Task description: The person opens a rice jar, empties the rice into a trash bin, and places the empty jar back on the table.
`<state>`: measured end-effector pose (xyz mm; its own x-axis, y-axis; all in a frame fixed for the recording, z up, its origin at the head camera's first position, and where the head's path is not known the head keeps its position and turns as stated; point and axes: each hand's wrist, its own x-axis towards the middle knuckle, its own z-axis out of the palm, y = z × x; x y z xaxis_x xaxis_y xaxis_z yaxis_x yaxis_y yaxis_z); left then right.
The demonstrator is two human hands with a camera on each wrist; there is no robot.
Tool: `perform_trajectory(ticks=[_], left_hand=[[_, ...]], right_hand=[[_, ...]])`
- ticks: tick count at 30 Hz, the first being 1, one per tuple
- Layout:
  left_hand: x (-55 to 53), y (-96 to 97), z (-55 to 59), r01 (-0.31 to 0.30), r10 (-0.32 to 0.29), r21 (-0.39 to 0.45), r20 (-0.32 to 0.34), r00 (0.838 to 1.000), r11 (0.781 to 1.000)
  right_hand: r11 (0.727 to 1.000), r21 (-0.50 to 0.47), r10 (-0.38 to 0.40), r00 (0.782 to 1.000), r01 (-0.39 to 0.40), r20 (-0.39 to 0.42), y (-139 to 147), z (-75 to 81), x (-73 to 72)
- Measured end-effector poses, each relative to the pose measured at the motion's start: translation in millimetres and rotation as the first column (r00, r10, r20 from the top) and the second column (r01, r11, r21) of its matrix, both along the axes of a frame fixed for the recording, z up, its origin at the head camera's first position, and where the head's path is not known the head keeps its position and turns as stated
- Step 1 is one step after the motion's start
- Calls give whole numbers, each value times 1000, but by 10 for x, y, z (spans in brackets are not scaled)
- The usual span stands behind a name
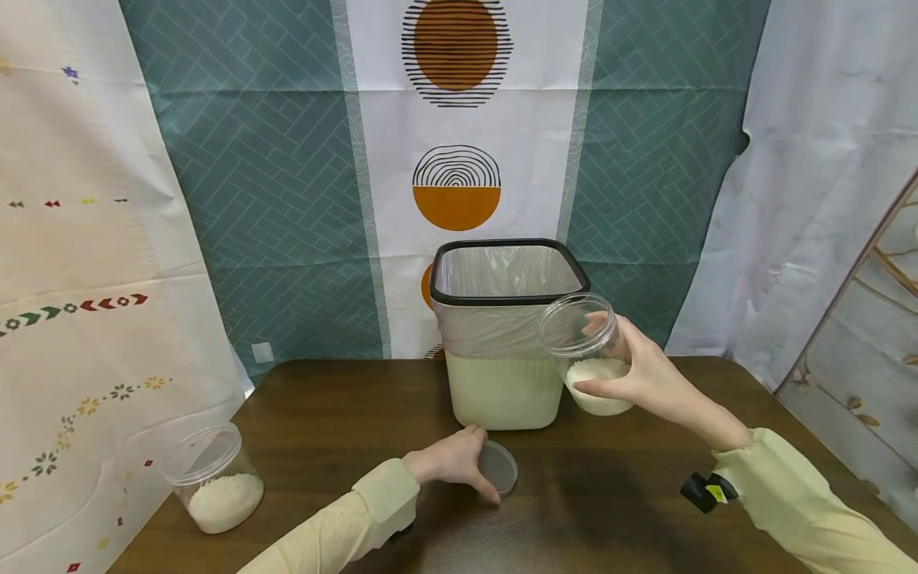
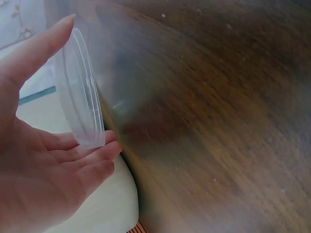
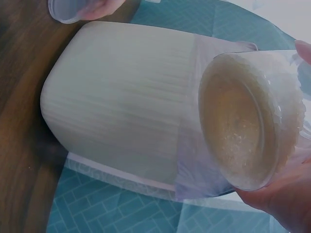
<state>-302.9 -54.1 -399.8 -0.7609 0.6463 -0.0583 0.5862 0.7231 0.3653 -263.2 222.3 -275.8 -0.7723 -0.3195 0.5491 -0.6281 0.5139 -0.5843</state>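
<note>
My right hand [image 1: 656, 379] grips a clear plastic jar [image 1: 562, 339] by its side, with the thumb below and fingers behind. White grains like rice [image 1: 597, 373] lie in its lower part; the jar is uncovered and tilted to the left, raised at the bin's front right. Seen from the right wrist, the base of the jar [image 3: 233, 126] faces the camera. Low in front of the bin, my left hand [image 1: 453, 458] holds a round translucent lid [image 1: 499, 470]. The left wrist view has this lid [image 2: 80, 92] on edge between thumb and fingers.
A pale bin [image 1: 502, 391] with a black rim and a plastic liner stands at the back of the brown table [image 1: 344, 430]. At the left edge sits a second, lidded jar [image 1: 218, 482] of white grains. Patterned cloths [image 1: 265, 199] hang behind.
</note>
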Motion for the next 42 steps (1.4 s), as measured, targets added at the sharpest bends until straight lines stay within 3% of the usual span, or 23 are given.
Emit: perform_trajectory(ticks=[11,32,42], left_hand=[[4,24,-20,22,-27,-69,-80,996,997],[30,96,-10,-35,-2,-242,-151,989,970],[50,82,58,-28,6,-254,-89,996,967]], right_hand=[[1000,18,-22,1000,23,-7,21,73,-1],[1000,-1,-24,999,24,-28,52,94,0],[1000,3,-31,999,31,-21,68,87,20]])
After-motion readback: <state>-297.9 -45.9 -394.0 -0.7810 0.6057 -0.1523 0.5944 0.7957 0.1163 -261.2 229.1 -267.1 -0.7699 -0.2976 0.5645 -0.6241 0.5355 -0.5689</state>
